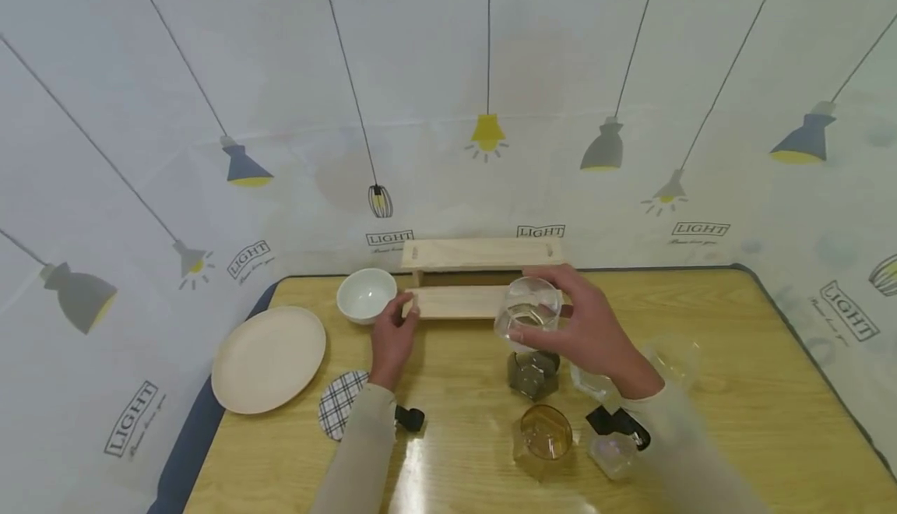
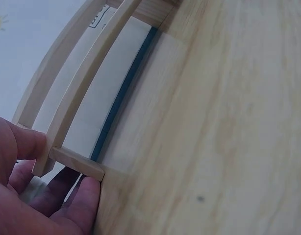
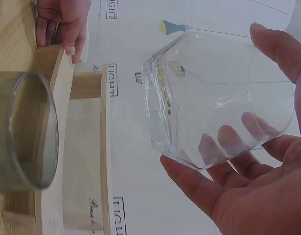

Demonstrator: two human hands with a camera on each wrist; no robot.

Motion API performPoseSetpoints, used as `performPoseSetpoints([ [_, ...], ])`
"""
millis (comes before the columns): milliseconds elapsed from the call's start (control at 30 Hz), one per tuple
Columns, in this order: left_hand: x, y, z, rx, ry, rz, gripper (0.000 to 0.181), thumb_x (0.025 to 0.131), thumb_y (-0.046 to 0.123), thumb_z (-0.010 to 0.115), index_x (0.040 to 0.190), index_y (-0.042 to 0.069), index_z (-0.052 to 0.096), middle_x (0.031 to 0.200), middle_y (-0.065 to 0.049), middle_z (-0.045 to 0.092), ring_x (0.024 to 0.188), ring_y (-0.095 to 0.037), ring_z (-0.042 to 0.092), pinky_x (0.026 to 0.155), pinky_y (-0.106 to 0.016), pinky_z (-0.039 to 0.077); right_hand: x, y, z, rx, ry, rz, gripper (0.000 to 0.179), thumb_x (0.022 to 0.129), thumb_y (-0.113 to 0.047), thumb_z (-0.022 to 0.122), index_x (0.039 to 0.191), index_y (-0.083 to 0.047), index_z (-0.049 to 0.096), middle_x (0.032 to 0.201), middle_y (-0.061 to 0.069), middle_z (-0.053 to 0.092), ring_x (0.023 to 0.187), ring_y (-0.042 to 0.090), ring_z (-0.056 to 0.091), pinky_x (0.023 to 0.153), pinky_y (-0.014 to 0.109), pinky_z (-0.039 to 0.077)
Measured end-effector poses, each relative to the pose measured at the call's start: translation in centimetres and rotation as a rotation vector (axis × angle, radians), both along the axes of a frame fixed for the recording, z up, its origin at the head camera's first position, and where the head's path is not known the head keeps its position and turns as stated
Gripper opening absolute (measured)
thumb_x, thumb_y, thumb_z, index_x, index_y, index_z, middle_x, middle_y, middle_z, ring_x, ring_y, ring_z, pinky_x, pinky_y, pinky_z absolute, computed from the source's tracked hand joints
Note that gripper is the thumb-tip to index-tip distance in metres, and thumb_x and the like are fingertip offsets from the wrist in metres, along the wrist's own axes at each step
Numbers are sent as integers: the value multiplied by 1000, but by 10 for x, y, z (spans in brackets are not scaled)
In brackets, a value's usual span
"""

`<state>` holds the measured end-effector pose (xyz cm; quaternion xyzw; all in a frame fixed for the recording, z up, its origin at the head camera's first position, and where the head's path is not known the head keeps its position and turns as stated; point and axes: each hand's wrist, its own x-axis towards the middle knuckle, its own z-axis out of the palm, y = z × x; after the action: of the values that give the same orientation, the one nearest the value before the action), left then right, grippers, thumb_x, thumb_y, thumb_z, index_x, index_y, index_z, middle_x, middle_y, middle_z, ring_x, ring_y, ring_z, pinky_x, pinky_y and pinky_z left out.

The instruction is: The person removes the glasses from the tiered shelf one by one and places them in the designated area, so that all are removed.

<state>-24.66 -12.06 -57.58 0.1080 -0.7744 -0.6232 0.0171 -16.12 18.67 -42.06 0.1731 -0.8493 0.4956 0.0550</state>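
A two-step wooden rack (image 1: 455,304) stands against the back wall. My left hand (image 1: 394,335) grips its left end, thumb and fingers around the wooden end piece (image 2: 77,162) in the left wrist view. In my right hand (image 1: 596,331) is a clear drinking glass (image 1: 530,308), held in front of the rack's right part. The right wrist view shows that glass (image 3: 214,98) tipped sideways between thumb and fingers, its faceted end facing away from the palm. Beneath it on the table is a smoky grey glass (image 1: 534,376).
An amber glass (image 1: 546,432) stands nearer me, with a clear glass (image 1: 611,455) beside it and another clear glass (image 1: 591,381) partly hidden by my right wrist. At the left are a white bowl (image 1: 367,296), a beige plate (image 1: 269,358) and a checked coaster (image 1: 342,403).
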Motion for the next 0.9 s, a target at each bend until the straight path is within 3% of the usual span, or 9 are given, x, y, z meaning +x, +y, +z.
performPoseSetpoints([
  [267,1,1,-3,11,16,-3,38,106,27,65,143,21,64,167,-5,45,149,-32,50,111,-47,56,28,39,-3,-26,89,-32,75,79,-12,94,145,-22,59,137,-2,61,124,8,60,92,28,64],
  [467,3,0,-2,15,28,-13,38,105,29,65,142,21,65,167,-6,46,150,-33,48,114,-49,53,53,68,-7,-23,138,-79,79,76,0,93,144,-20,60,130,-2,61,125,3,58,90,21,62],
  [600,4,-2,-2,10,41,-16,39,105,28,65,143,21,64,167,-7,45,154,-33,43,119,-50,48,70,85,-10,5,137,-116,81,75,3,92,146,-17,60,132,-3,61,125,0,58,90,18,61],
  [900,3,0,-3,25,38,-20,39,105,27,66,144,19,64,165,-6,48,153,-33,45,119,-49,48,105,122,-25,44,106,-180,81,75,11,88,147,-9,57,131,0,61,122,-2,62,88,16,61],
])
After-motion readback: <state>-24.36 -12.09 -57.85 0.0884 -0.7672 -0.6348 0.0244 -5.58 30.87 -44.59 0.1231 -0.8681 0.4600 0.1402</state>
